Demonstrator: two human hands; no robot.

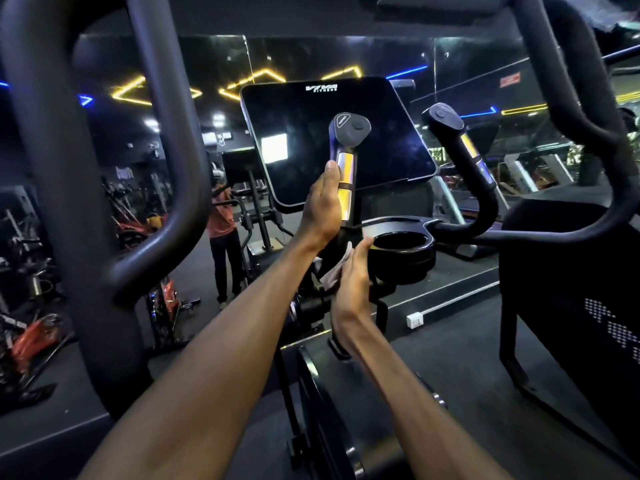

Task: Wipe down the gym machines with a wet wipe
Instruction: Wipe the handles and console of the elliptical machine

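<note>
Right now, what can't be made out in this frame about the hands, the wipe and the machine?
- Wet wipe: mostly hidden between the two hands, head view.
- Left hand fingers: behind the left handle, grip unclear.
- Right hand palm side: faces away.
- Console screen: dark, reflections only.
- Brand text: too small.

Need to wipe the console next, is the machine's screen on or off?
Off, it seems: the screen is dark, showing only reflections and a printed logo at its top edge.
</note>
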